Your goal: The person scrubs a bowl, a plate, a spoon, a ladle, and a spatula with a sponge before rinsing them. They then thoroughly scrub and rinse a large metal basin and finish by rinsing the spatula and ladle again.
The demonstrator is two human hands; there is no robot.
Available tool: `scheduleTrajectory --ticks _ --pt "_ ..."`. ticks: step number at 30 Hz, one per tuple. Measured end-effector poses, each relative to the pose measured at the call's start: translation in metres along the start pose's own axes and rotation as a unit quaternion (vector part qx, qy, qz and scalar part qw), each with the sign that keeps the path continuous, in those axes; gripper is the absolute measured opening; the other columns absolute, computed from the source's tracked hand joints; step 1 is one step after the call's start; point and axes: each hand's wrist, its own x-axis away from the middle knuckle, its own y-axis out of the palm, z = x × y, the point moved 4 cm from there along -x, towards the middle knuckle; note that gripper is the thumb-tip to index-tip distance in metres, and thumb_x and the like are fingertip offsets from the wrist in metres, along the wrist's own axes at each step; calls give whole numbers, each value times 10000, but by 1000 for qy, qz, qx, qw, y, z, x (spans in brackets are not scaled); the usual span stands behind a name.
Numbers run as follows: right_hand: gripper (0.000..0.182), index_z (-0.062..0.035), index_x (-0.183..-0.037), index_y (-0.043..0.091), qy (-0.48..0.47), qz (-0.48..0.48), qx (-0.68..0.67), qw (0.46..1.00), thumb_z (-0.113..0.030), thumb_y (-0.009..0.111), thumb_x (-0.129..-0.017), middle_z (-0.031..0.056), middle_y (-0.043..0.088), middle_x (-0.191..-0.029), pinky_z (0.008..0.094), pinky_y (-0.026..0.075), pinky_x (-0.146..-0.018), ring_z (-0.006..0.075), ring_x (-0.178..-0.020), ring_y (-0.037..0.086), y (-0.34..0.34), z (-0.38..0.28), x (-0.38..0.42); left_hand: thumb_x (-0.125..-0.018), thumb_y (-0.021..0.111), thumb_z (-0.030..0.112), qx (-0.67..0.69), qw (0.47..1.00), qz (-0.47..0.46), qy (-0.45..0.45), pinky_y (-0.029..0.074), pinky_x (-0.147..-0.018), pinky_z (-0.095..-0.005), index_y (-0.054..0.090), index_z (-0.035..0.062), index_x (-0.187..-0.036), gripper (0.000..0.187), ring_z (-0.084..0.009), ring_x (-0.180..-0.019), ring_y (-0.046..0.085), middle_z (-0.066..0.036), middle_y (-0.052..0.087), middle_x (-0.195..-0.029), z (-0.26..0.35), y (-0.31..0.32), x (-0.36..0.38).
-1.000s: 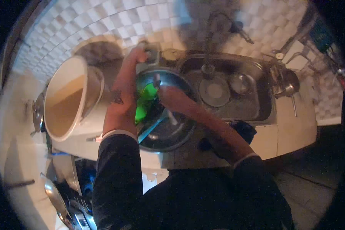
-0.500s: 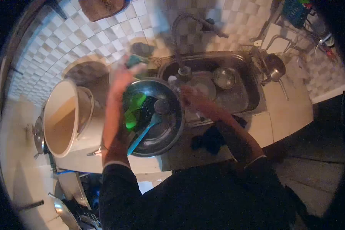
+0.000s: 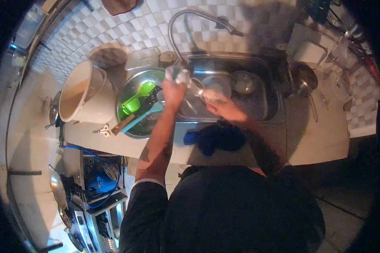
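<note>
My left hand [image 3: 175, 86] is over the right rim of a large metal bowl [image 3: 135, 80], below the faucet [image 3: 172, 40]. Its fingers are closed round something pale and blurred. My right hand [image 3: 221, 105] is closed above the front of the sink, next to a blurred shiny metal utensil [image 3: 195, 86] whose shape is unclear. In the bowl lie green utensils [image 3: 132, 105], a light-blue spatula [image 3: 143, 118] and a dark slotted piece [image 3: 153, 96].
The sink [image 3: 264, 101] holds a clear glass bowl [image 3: 244, 82]. A large cream bucket [image 3: 78, 95] stands at the left, with scissors [image 3: 102, 130] near it. A dark blue cloth [image 3: 215, 138] lies on the front counter. A metal pot [image 3: 305, 78] sits at the right.
My left hand has moved right and down, from behind the bowl to beside the faucet, and the green item near it no longer shows. My right hand is a little further right in view.
</note>
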Motion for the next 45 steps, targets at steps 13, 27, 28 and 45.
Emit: scheduleTrajectory --ticks 13,27,28,45 --pt "343 -145 -1231 537 -258 -14 529 809 -224 535 -897 122 555 -603 383 471 -469 260 -476 559 -126 -1 62 -913 582 279 342 931 -43 -122 492 -811 -366 574 28 -1052 287 -201 -910 602 -91 617 -945 18 114 56" --pt "370 -102 -1272 519 -130 56 559 817 -298 466 -963 198 627 -741 458 517 -619 370 -636 615 -129 27 80 -890 547 175 -90 980 -59 166 489 -819 -382 485 -15 -1246 409 -284 -918 605 -171 601 -1033 -74 146 66" --pt "381 -76 -1250 524 -125 75 500 854 -325 460 -969 194 630 -760 448 513 -648 360 -670 621 -125 30 75 -886 532 153 -140 965 -69 212 499 -809 -394 494 -21 -1234 390 -301 -930 618 -195 607 -1038 -73 149 70" --pt "205 -15 -961 589 -259 134 570 768 -185 523 -868 157 616 -952 447 481 -800 317 -907 602 -160 27 -52 -931 513 310 -351 820 -444 81 505 -727 -488 609 1 -979 328 -429 -781 634 -251 653 -883 -56 116 114"
